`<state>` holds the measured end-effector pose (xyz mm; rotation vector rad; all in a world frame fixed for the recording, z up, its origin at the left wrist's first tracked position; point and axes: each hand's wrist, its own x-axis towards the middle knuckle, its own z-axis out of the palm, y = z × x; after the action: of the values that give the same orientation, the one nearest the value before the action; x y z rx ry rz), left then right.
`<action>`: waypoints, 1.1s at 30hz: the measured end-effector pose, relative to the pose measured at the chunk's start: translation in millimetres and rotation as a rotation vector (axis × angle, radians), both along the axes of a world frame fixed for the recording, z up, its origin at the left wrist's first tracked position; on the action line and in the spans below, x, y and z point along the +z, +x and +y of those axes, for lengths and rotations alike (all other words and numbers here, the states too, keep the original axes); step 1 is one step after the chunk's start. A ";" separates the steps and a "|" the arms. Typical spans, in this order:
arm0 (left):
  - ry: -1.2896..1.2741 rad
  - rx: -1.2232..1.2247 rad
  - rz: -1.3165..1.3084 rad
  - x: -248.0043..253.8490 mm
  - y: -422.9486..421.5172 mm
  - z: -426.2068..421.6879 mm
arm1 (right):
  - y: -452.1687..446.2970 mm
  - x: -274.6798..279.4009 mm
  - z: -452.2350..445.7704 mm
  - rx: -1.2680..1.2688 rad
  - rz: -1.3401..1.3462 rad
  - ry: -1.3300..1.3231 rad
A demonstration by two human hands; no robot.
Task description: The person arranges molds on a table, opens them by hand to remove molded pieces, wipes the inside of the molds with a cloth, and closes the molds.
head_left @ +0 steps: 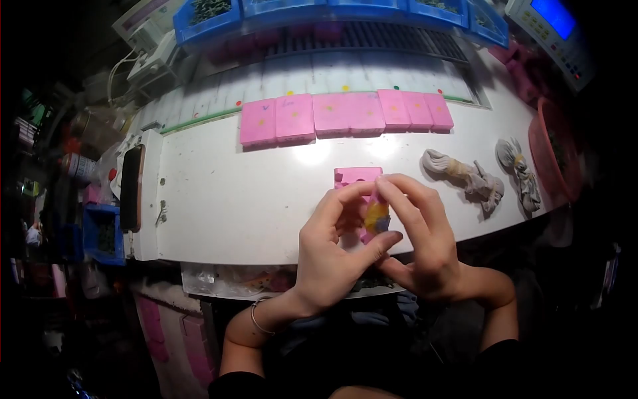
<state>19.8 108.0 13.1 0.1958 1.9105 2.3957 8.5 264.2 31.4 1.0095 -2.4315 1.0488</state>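
In front of me, over the near edge of the white table, both hands hold up a pink rubber mold piece (377,216) with yellow and blue marks on its face. My left hand (332,243) curls round it from the left, with the thumb near its lower end. My right hand (425,246) pinches its upper end between bent fingers. Just behind the hands lies another pink mold piece (357,174) with notches along its edge, partly covered by my fingers.
Several pink molds (332,113) stand in a row behind. At right are two knotted cloth bundles (465,179) (518,174) and a red basin (551,153). A phone (132,188) lies left. Blue bins (286,10) line the back; a device with a blue screen (553,16) is far right.
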 end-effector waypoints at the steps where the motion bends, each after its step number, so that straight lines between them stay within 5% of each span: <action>1: -0.118 0.015 0.103 -1.8 0.0 -2.3 | -0.6 0.4 -0.6 0.003 0.000 -0.001; 9: -0.126 -0.029 0.052 1.9 -6.2 -22.1 | -8.1 2.0 6.9 0.011 -0.144 -0.074; 12: -0.614 0.041 0.622 2.2 -41.7 -44.7 | -17.8 2.6 14.8 -0.030 -0.140 -0.087; 13: -0.615 0.042 0.623 0.2 -48.2 -46.5 | -21.7 2.1 18.2 -0.062 -0.123 -0.101; 15: -0.664 -0.370 0.451 -3.0 -57.5 -48.9 | -28.8 -2.4 22.0 -0.060 -0.097 -0.105; 17: -0.852 -0.355 0.523 -2.7 -49.6 -42.9 | -32.1 -7.8 23.1 -0.031 -0.223 -0.268; 19: -0.756 -0.382 0.292 9.6 -37.2 -36.4 | -33.1 -10.2 21.7 0.004 -0.237 -0.271; 23: -0.752 -0.319 0.367 -6.0 -28.2 -35.4 | -25.2 -16.9 -2.5 0.310 -0.502 -0.529; 25: -0.422 -0.385 0.131 -11.2 -26.1 -41.9 | -18.1 -24.0 -19.6 0.416 -0.612 -0.574; 27: -0.382 -0.351 -0.058 -11.2 -28.0 -47.9 | -17.2 -20.6 -13.4 0.297 -0.512 -0.452; 31: -0.259 -0.319 -0.020 -37.7 -24.5 -56.7 | -18.7 -22.0 6.9 0.147 -0.637 -0.340; 33: -0.076 -0.311 -0.054 -43.4 -21.5 -57.4 | -14.3 -30.0 10.1 0.097 -0.483 -0.052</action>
<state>-1.7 50.6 -30.3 0.3878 1.7920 2.1035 -5.7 274.2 1.4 0.9514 -2.7243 1.5323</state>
